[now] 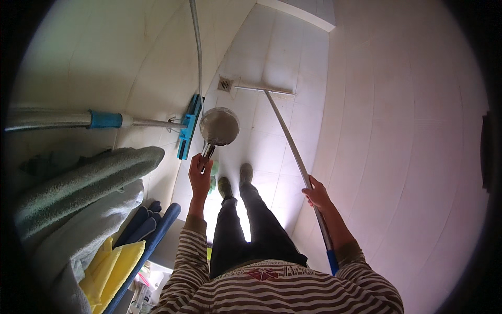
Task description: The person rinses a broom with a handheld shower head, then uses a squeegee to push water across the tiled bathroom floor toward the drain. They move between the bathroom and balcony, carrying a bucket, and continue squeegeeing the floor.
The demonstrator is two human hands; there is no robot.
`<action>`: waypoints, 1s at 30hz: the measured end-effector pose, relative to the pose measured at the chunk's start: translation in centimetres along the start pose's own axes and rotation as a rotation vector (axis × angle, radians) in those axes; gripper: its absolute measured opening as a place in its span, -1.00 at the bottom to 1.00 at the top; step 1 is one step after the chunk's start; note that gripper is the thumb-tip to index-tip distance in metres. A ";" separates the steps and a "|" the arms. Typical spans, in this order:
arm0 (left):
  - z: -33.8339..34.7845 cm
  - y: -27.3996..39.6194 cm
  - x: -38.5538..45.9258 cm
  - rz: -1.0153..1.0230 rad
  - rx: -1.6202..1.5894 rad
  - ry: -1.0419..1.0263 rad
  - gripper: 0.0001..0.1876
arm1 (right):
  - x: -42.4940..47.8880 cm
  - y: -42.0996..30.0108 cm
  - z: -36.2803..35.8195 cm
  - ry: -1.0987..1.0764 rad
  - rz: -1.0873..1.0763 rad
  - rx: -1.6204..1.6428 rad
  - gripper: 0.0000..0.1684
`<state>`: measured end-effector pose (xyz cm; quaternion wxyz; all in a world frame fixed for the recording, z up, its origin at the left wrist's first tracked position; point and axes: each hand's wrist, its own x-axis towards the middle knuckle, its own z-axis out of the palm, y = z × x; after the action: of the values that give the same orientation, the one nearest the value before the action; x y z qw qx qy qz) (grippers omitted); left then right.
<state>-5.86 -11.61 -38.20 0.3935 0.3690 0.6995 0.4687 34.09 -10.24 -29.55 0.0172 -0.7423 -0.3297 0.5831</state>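
Observation:
My left hand (200, 176) is closed around the shiny handle of a round pan-like dipper (220, 126), held above the tiled floor. I cannot tell what is in its bowl. A grey hose (199, 51) hangs down from the top and passes behind the dipper. With my right hand (317, 193) I grip the metal pole of a floor squeegee (288, 135). Its wide blade (264, 90) lies on the floor, one end near a square floor drain (224, 84). The pole's blue end (332, 262) sits beside my right forearm.
On the left, a blue-headed mop (189, 127) extends its pole across the wall. Grey towels (98, 176), a yellow cloth (111, 271) and dark blue rolls (157, 235) hang below it. A raised white ledge (298, 15) crosses the far end. Walls flank the narrow floor.

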 end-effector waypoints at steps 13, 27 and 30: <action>-2.9 -1.9 -1.9 0.071 0.004 -0.049 -0.68 | -15.3 16.8 -12.2 0.241 -0.029 -0.639 -0.12; 3.2 -2.4 -8.3 -0.013 0.099 0.086 -0.64 | -3.6 16.5 -20.3 0.080 -0.132 -0.871 -0.12; 4.9 -0.7 -10.0 -0.017 0.179 0.114 -0.65 | -0.2 15.1 -19.2 0.061 -0.189 -0.901 -0.15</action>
<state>2.55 -18.87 -38.05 0.3225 0.3697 0.7629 0.4211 58.02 -15.27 -29.40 -0.2444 -0.6593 -0.6157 0.3557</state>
